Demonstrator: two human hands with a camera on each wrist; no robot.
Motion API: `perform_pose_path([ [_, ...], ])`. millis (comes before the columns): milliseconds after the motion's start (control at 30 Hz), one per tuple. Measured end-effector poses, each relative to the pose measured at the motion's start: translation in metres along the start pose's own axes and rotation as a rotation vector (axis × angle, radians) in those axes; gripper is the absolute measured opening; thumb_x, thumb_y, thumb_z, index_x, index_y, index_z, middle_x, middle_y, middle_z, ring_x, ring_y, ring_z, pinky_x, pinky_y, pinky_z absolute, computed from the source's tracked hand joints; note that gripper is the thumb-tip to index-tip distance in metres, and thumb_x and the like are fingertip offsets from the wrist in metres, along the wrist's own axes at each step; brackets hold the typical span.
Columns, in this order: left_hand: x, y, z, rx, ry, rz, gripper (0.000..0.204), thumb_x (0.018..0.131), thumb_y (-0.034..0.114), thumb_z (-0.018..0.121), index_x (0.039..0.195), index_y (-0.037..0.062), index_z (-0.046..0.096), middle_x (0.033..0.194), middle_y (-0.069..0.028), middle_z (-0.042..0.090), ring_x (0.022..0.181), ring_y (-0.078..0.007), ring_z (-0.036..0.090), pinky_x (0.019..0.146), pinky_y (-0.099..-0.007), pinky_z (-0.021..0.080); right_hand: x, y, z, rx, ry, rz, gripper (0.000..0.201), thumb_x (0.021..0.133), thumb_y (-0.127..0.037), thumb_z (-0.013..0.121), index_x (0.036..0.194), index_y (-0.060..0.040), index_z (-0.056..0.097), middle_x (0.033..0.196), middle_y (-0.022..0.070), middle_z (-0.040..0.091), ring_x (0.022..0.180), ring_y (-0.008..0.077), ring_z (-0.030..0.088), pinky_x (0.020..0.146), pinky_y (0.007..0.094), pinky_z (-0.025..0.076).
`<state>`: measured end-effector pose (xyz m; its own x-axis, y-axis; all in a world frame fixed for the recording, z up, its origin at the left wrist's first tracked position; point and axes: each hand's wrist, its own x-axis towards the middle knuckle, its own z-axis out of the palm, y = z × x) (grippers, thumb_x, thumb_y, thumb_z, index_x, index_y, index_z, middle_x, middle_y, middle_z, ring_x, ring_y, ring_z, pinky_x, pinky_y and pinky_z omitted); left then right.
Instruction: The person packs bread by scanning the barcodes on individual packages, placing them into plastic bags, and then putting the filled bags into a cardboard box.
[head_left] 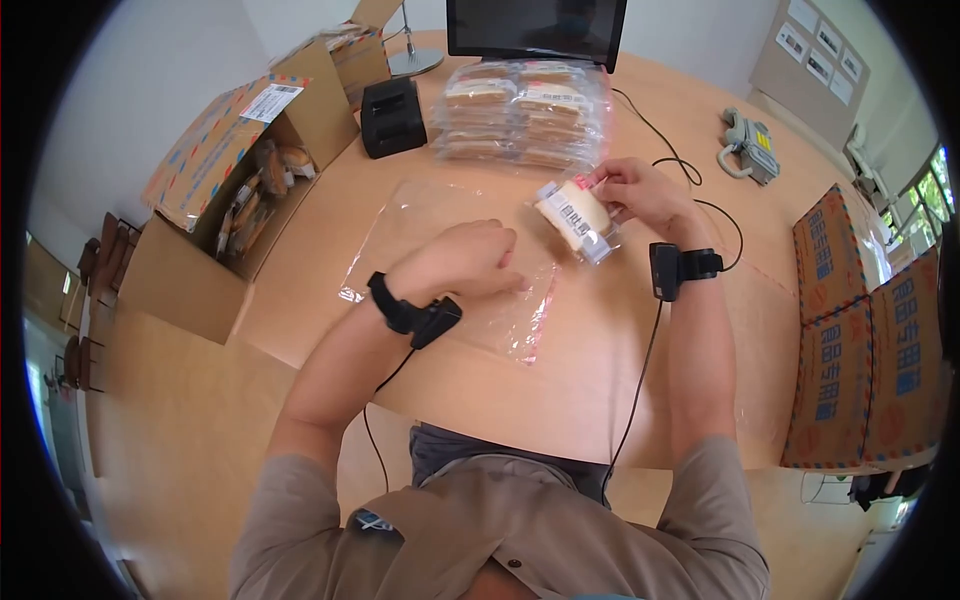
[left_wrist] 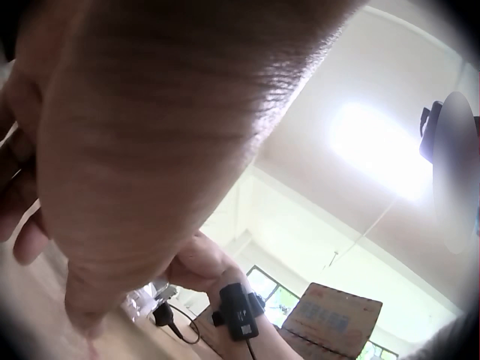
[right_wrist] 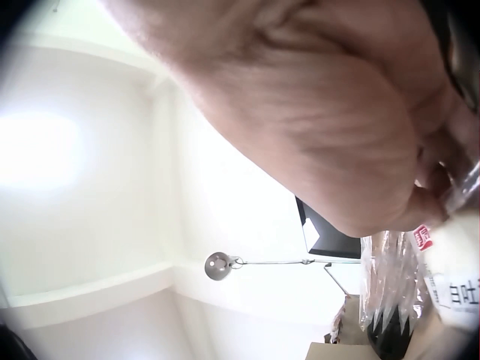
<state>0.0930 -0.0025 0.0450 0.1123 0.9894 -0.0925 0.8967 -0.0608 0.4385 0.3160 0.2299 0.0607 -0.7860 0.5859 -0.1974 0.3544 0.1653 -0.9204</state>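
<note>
the right hand (head_left: 640, 195) pinches the end of a wrapped bread pack (head_left: 578, 220) above the middle of the table (head_left: 520, 395). beside it, the left hand (head_left: 465, 258), fingers loosely bent and apart from the thumb, is over a clear plastic bag (head_left: 400, 225). toward the far edge sits a bulky bag of bread packs (head_left: 522, 115), with an open carton (head_left: 215, 150) along the left edge.

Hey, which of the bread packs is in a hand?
The single pack gripped by the right hand; those in the pile in front of the monitor are stacked together, with no hand on them.
</note>
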Motion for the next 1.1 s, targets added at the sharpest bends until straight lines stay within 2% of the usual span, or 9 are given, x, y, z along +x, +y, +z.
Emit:
perform_pose_path([
  [167, 0.030, 0.003, 0.033, 0.205, 0.058, -0.149, 0.047, 0.095, 0.046, 0.073, 0.100, 0.0001, 0.079, 0.104, -0.0255, 0.076, 0.102, -0.0431, 0.074, 0.092, -0.0511, 0.058, -0.004, -0.002, -0.015, -0.036, 0.047, -0.088, 0.019, 0.101, -0.006, 0.066, 0.117, -0.0016, 0.074, 0.090, 0.0011, 0.070, 0.080, 0.0106, 0.064, 0.067, 0.0278, 0.051],
  [367, 0.028, -0.018, 0.041, -0.003, 0.163, -0.022, 0.026, 0.099, 0.024, 0.062, 0.091, 0.0005, 0.070, 0.095, -0.0218, 0.074, 0.090, -0.0429, 0.070, 0.080, -0.0515, 0.054, -0.010, -0.005, -0.013, -0.122, -0.034, -0.095, 0.020, 0.100, -0.006, 0.067, 0.116, -0.0024, 0.078, 0.091, -0.0005, 0.072, 0.077, 0.0086, 0.062, 0.065, 0.0275, 0.050],
  [600, 0.019, -0.003, 0.020, -0.214, 0.315, -0.122, 0.025, 0.100, 0.020, 0.060, 0.091, -0.0027, 0.068, 0.083, -0.0247, 0.068, 0.074, -0.0417, 0.065, 0.071, -0.0483, 0.051, -0.003, -0.006, 0.005, -0.207, -0.250, -0.049, 0.018, 0.099, -0.009, 0.072, 0.113, -0.0035, 0.083, 0.085, -0.0028, 0.071, 0.073, 0.0063, 0.060, 0.062, 0.0254, 0.048],
  [733, 0.022, 0.001, 0.021, -0.205, 0.363, -0.039, 0.027, 0.098, 0.022, 0.062, 0.089, -0.0021, 0.068, 0.085, -0.0246, 0.070, 0.081, -0.0454, 0.067, 0.075, -0.0510, 0.053, 0.018, 0.011, 0.029, -0.067, -0.163, -0.089, 0.015, 0.102, -0.013, 0.074, 0.109, -0.0020, 0.082, 0.084, -0.0032, 0.071, 0.073, 0.0057, 0.061, 0.062, 0.0243, 0.047],
  [867, 0.022, -0.003, 0.028, -0.237, 0.450, 0.142, 0.023, 0.097, 0.017, 0.063, 0.086, -0.0026, 0.061, 0.078, -0.0232, 0.062, 0.070, -0.0424, 0.060, 0.068, -0.0479, 0.049, 0.035, 0.022, 0.050, 0.149, -0.199, -0.147, 0.012, 0.100, -0.012, 0.078, 0.110, -0.0048, 0.076, 0.096, -0.0016, 0.074, 0.087, 0.0077, 0.067, 0.079, 0.0244, 0.054],
  [967, 0.020, -0.005, 0.023, -0.231, 0.449, 0.104, 0.023, 0.097, 0.017, 0.063, 0.085, -0.0023, 0.060, 0.077, -0.0228, 0.062, 0.070, -0.0425, 0.061, 0.067, -0.0479, 0.048, 0.026, 0.012, 0.055, 0.163, -0.183, -0.137, 0.019, 0.096, -0.010, 0.081, 0.112, -0.0047, 0.073, 0.102, -0.0008, 0.075, 0.094, 0.0102, 0.069, 0.088, 0.0268, 0.055],
  [1033, 0.021, -0.010, 0.022, -0.222, 0.445, 0.081, 0.022, 0.097, 0.017, 0.063, 0.086, -0.0017, 0.060, 0.078, -0.0220, 0.061, 0.071, -0.0422, 0.060, 0.068, -0.0477, 0.049, 0.024, 0.006, 0.054, -0.131, 0.051, -0.381, 0.026, 0.086, -0.012, 0.086, 0.107, -0.0016, 0.074, 0.095, 0.0052, 0.076, 0.092, 0.0160, 0.072, 0.086, 0.0299, 0.057],
  [1067, 0.021, -0.012, 0.023, -0.212, 0.436, 0.063, 0.021, 0.097, 0.017, 0.063, 0.087, -0.0011, 0.061, 0.079, -0.0213, 0.061, 0.072, -0.0418, 0.060, 0.070, -0.0475, 0.049, 0.021, 0.000, 0.053, -0.135, 0.044, -0.383, 0.026, 0.086, -0.012, 0.086, 0.107, -0.0016, 0.074, 0.095, 0.0052, 0.076, 0.092, 0.0160, 0.072, 0.086, 0.0299, 0.057],
  [1100, 0.022, -0.015, 0.025, -0.214, 0.443, 0.057, 0.021, 0.097, 0.017, 0.063, 0.087, -0.0011, 0.061, 0.079, -0.0213, 0.061, 0.072, -0.0418, 0.060, 0.070, -0.0475, 0.049, 0.016, -0.006, 0.050, -0.353, 0.008, -0.309, 0.035, 0.083, -0.016, 0.090, 0.109, -0.0008, 0.072, 0.096, 0.0075, 0.076, 0.093, 0.0185, 0.073, 0.085, 0.0320, 0.058],
])
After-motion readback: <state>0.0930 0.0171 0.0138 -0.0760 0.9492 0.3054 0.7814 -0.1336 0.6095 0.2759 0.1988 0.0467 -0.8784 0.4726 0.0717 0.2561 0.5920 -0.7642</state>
